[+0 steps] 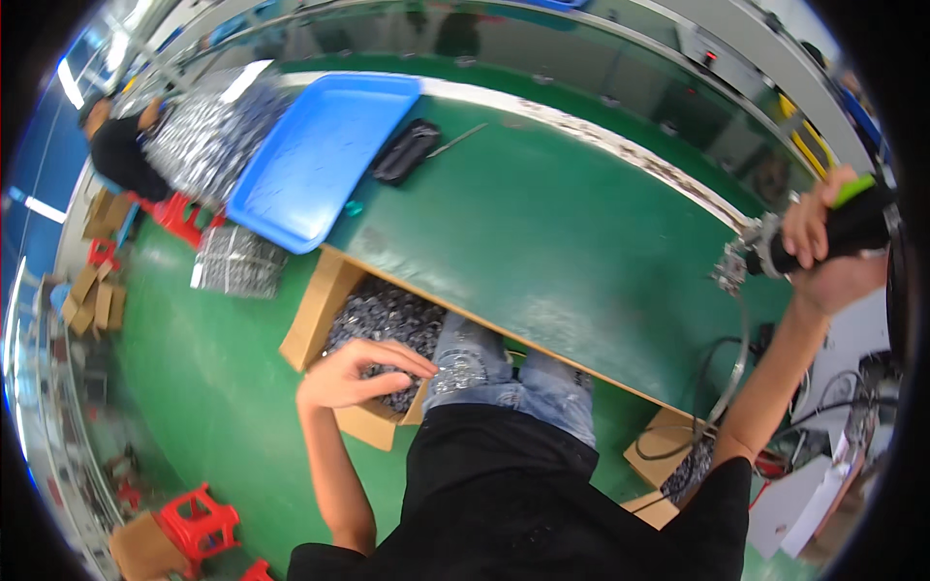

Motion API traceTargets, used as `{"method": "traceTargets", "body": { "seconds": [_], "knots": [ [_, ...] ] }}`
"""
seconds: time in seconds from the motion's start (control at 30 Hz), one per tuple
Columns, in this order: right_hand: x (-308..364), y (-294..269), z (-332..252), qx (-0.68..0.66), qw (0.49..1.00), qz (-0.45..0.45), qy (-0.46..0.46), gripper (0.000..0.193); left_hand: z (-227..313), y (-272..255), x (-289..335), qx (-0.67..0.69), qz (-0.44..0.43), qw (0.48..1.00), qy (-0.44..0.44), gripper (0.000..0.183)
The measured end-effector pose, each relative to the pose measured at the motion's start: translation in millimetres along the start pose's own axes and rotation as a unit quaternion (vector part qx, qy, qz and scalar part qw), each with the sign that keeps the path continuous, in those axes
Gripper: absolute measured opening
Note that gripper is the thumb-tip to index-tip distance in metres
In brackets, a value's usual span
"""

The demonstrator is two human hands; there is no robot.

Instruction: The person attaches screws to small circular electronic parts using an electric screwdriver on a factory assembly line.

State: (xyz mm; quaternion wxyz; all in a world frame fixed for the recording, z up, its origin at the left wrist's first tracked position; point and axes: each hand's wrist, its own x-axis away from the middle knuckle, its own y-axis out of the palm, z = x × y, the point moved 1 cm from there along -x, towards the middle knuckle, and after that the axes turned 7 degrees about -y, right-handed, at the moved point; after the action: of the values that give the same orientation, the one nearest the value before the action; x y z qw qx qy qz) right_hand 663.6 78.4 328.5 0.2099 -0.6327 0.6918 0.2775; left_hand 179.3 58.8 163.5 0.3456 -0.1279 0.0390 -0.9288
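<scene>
My left hand [354, 376] hovers over a cardboard box [315, 305] by my legs, fingers stretched out and thumb apart, with nothing visible in it. Small dark, shiny parts [387, 318] fill the box in a heap. Off to the far right, my right hand [814, 237] is raised and wrapped round a thick black cylindrical tool [852, 232] with a silver metal front end and a bright green piece on top. Its exact kind cannot be made out. A grey cable [744, 349] hangs below the metal end.
A green-topped workbench [542, 232] spans the middle, with a blue tray [320, 145], a black pouch [407, 152] and a thin metal rod [457, 138]. Another box [659, 450] stands by my right arm. Red stools [199, 523] and a person [126, 145] are at left.
</scene>
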Motion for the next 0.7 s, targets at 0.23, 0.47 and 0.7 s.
{"method": "traceTargets", "body": {
  "seconds": [0.23,0.47,0.7],
  "knots": [
    [-27.7,0.3,-3.9,0.064,0.996,-0.034,0.047,0.099,82.1,-88.1,-277.3,-0.255,0.152,0.953,0.059,0.025],
    [-29.9,-17.0,30.7,0.119,0.986,0.058,0.106,0.122,88.8,-90.3,-435.7,-0.458,0.411,0.788,-0.011,0.046],
    [-42.9,-22.2,99.1,-0.022,0.996,-0.086,0.008,0.133,76.3,-78.0,-433.7,-0.411,0.350,0.838,0.082,0.026]
  ]
}}
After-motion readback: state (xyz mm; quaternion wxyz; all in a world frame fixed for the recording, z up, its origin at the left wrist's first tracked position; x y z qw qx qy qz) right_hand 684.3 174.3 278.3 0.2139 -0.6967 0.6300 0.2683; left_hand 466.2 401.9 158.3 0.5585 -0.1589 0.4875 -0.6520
